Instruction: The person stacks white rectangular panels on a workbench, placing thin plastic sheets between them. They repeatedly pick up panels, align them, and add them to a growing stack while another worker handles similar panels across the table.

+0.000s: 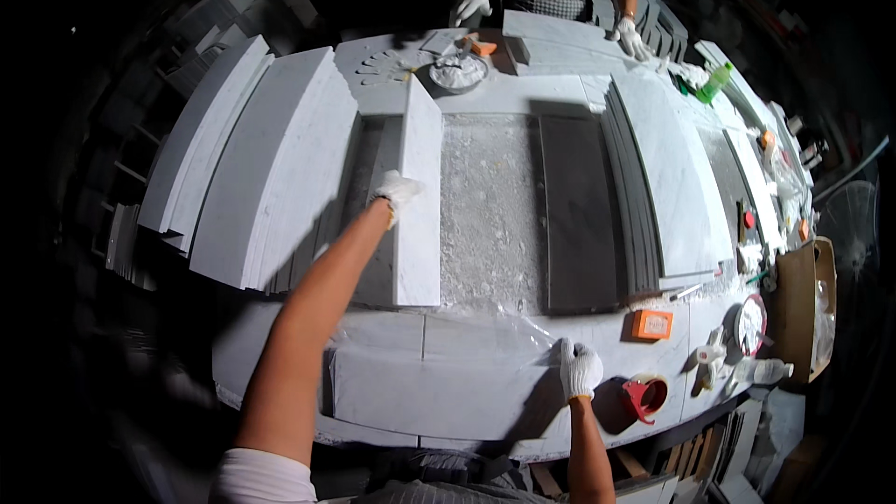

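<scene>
My left hand, in a white glove, grips the top edge of a long white marble slab that stands on its edge at the middle of the table. Part of its fingers is hidden behind the slab. In a white glove too, my right hand is closed at the near side, at the end of a clear plastic film. The film stretches left over a pale slab lying along the near edge. Beside my right hand are a red tape dispenser and an orange box.
Marble slabs stand stacked at left and right. A dark slab lies between. Across the table, a co-worker's gloved hand touches a slab, near a bowl of white paste. A cardboard box stands at right.
</scene>
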